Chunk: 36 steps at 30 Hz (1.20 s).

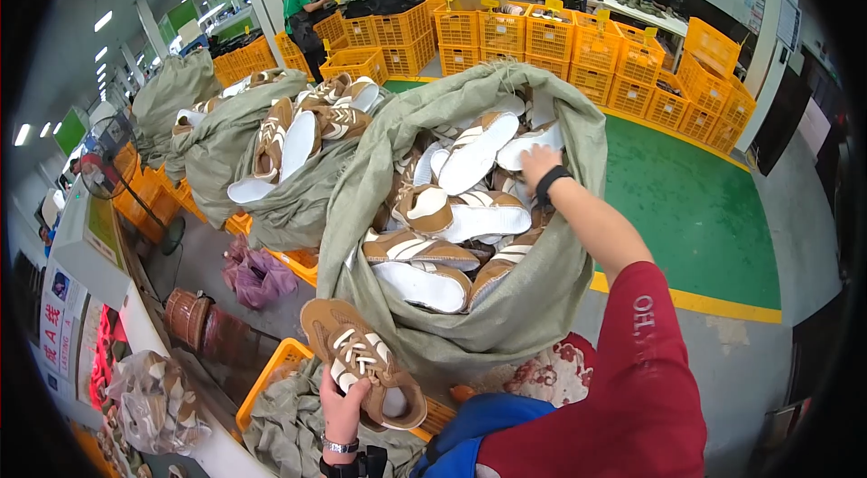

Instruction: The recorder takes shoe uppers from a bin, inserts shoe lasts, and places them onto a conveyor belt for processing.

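My left hand [343, 406] holds a brown sneaker [361, 360] with cream laces and stripes, gripped at its heel end just in front of a large grey-green sack [533, 297]. The sack is full of several matching brown and white sneakers [424, 252], many showing white soles. My right hand [539, 162], with a black wristband, reaches into the far side of the sack and touches a white-soled shoe [528, 145] there. Whether it grips that shoe cannot be made out. The right sleeve is red.
More sacks of sneakers [289, 144] stand to the left. Yellow crates [578, 40] are stacked behind; an orange crate with cloth [280, 370] lies under my left hand. A green floor [695, 207] with a yellow line is on the right. Other people work far back.
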Motion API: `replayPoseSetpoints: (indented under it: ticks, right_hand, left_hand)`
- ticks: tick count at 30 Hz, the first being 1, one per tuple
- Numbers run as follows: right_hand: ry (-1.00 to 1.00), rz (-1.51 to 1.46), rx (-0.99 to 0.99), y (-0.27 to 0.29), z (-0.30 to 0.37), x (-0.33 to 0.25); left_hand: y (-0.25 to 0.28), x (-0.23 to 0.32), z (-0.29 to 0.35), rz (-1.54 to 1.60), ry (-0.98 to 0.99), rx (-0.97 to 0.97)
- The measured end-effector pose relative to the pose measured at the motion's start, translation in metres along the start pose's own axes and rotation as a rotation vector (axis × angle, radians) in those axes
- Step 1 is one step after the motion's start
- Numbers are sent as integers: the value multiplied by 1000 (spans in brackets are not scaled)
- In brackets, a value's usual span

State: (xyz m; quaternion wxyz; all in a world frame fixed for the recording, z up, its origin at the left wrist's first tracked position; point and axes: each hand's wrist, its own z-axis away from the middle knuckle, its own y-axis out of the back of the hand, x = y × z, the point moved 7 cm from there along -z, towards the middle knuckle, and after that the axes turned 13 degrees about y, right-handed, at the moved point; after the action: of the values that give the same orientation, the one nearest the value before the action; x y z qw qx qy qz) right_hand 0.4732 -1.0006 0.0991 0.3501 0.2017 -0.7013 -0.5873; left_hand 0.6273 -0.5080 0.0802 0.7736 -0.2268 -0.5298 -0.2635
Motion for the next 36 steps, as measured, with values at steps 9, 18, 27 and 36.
replayPoseSetpoints:
  ticks: [9,18,27,36]
  right_hand:
    - [43,-143,425,-22,-22,35]
    - [68,-411,805,140,51,94]
    - [164,-1450,825,176,67,96]
    - [308,-1291,167,94,9,-43]
  left_hand:
    - [5,6,5,-2,-31,28]
    - [46,4,19,-59,-72,173]
    - [47,8,51,24,-141,162]
    - [65,7,82,-23,-197,265]
